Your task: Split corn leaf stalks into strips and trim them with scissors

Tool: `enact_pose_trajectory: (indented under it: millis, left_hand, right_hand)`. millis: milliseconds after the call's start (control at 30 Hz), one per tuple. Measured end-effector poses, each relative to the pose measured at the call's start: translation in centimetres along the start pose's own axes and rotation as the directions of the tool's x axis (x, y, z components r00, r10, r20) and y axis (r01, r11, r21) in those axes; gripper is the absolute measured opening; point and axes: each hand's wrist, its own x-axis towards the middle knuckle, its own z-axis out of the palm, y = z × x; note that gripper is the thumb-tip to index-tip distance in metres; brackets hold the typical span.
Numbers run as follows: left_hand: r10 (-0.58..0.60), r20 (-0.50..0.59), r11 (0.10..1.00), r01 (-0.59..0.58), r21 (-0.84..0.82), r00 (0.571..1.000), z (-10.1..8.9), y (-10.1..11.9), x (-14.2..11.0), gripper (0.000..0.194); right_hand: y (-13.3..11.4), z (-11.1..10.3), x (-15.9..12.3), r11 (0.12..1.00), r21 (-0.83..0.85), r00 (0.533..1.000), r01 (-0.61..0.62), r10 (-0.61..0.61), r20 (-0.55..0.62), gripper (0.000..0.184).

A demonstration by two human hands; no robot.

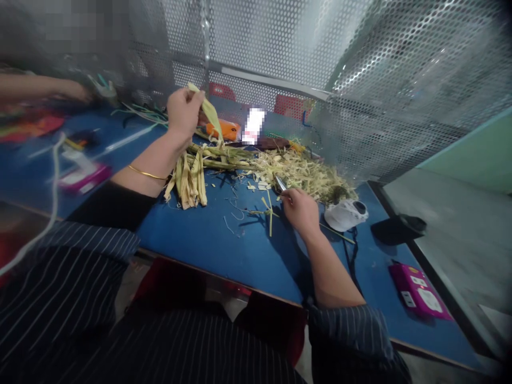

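Note:
Raised over the far left part of the blue table, my left hand [182, 112] pinches a long pale yellow-green leaf strip [212, 118], which looks like dried husk and hangs down to the right. Below it lies a bundle of similar leaf strips [191, 178]. My right hand [302, 210] is closed around a small tool with a pointed metal blade [280, 183]; its handle is hidden in my fingers. The blade points toward a heap of shredded leaf bits [308, 173]. A small piece made of thin crossed strips [269, 212] rests left of my right hand.
Behind the leaves are an orange packet [226, 130] and a lit phone [253, 126]. To the right stand a white cloth-like roll [346, 214], a black object [398, 228] and a magenta box [420, 290]. Perforated metal backs the table. Another person's arm [44, 88] is at left.

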Motion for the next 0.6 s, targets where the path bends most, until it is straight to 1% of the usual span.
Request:
enact_pose_trajectory:
  millis: [67,100,200,233,300,333,367,400,433,467,500,567,600]
  left_hand:
    - [-0.032,0.008,0.997,0.032,-0.067,0.999,-0.2,1.4,-0.1,0.014]
    - [-0.023,0.034,0.993,0.027,-0.113,0.999,-0.3,2.0,-0.3,0.016]
    - [-0.019,0.074,0.976,0.035,-0.214,0.997,-0.3,3.3,-1.4,0.018]
    - [-0.020,0.082,0.969,0.040,-0.245,0.996,-0.2,3.5,-2.0,0.018]
    - [-0.029,0.154,0.950,0.075,-0.303,0.988,0.5,3.8,-3.5,0.016]
    - [-0.028,0.145,0.941,0.075,-0.330,0.989,1.0,3.9,-4.4,0.015]
    - [-0.041,0.186,0.935,0.103,-0.340,0.982,1.6,4.0,-5.4,0.016]
    - [-0.057,0.215,0.927,0.131,-0.351,0.975,2.2,4.0,-6.4,0.018]
    - [-0.099,0.238,0.924,0.178,-0.338,0.966,2.8,4.0,-7.4,0.019]
    - [-0.131,0.254,0.919,0.214,-0.332,0.958,3.4,3.9,-8.4,0.018]
    - [-0.141,0.272,0.908,0.234,-0.348,0.952,3.9,3.8,-9.4,0.018]
    - [-0.125,0.328,0.874,0.260,-0.410,0.936,4.8,3.3,-11.3,0.018]
    - [-0.112,0.347,0.858,0.267,-0.439,0.931,5.0,2.8,-12.1,0.019]
  right_hand:
    - [0.1,0.0,0.0,1.000,0.013,1.000,-0.001,0.001,-0.019,0.021]
    - [0.1,-0.1,0.1,1.000,0.028,0.999,-0.003,0.004,-0.034,0.021]
    - [-0.3,-0.7,0.1,0.992,0.129,0.995,-0.002,0.015,-0.102,0.022]
    - [-0.6,-1.0,0.1,0.983,0.185,0.991,0.007,0.018,-0.129,0.023]
    - [-1.7,-1.9,0.0,0.943,0.330,0.984,0.033,0.026,-0.175,0.027]
    - [-2.5,-2.3,-0.1,0.906,0.419,0.983,0.051,0.028,-0.181,0.029]
    - [-3.4,-2.7,-0.2,0.856,0.514,0.983,0.057,0.042,-0.180,0.031]
    - [-4.4,-3.1,-0.1,0.785,0.617,0.987,0.050,0.055,-0.150,0.033]
    - [-5.3,-3.3,0.0,0.688,0.726,0.994,0.024,0.058,-0.089,0.036]
    - [-6.3,-3.5,0.2,0.558,0.829,0.999,-0.023,0.038,0.002,0.042]
    - [-7.1,-3.7,0.5,0.411,0.906,0.995,-0.102,0.021,0.102,0.052]
    - [-8.2,-3.7,1.5,0.145,0.947,0.958,-0.286,0.057,0.280,0.070]
    - [-8.4,-3.6,2.1,0.034,0.941,0.940,-0.336,0.070,0.333,0.073]
